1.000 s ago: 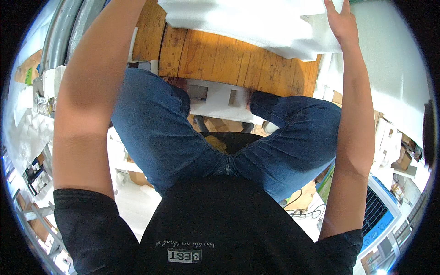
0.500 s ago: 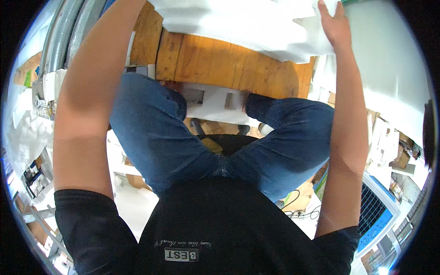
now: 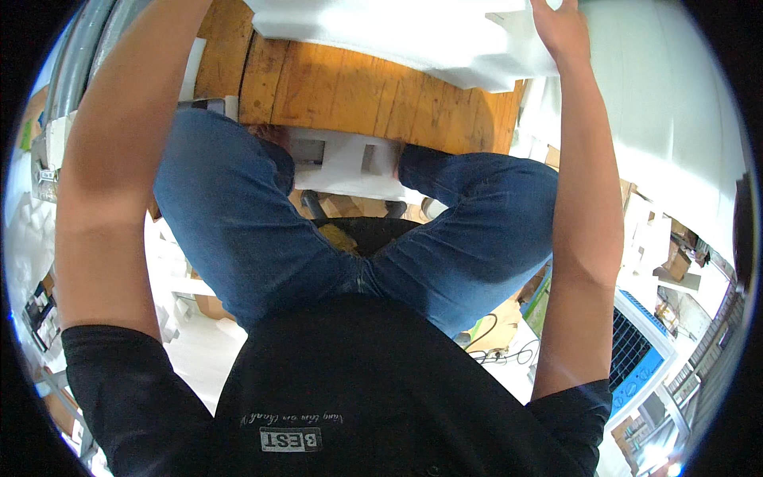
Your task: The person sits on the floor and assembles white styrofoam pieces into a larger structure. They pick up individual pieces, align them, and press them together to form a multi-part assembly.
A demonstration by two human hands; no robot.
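Note:
A long white piece that looks like packing foam [image 3: 381, 36] lies on the wooden tabletop [image 3: 342, 91], its upper part cut off by the frame. My right hand [image 3: 563, 33] is at the top edge beside the right end of this piece. Its thumb and a finger show apart, with nothing visible between them, and the fingertips are cropped. Whether it touches the white piece I cannot tell. My left forearm [image 3: 127, 119] reaches up past the table's left side, and my left hand lies beyond the frame.
A pale white surface [image 3: 660, 95] spreads along the right. Silvery wrapped rolls [image 3: 75, 71] stand at far left. Under the table is a white piece with openings [image 3: 346, 179]. A blue-and-white unit with a black grille [image 3: 636, 350] and loose black cables [image 3: 509, 354] are at lower right.
The whole view has shifted, so the table, legs and arms appear farther left and higher. My right hand's fingertips have slipped past the top edge. The white piece stays on the table.

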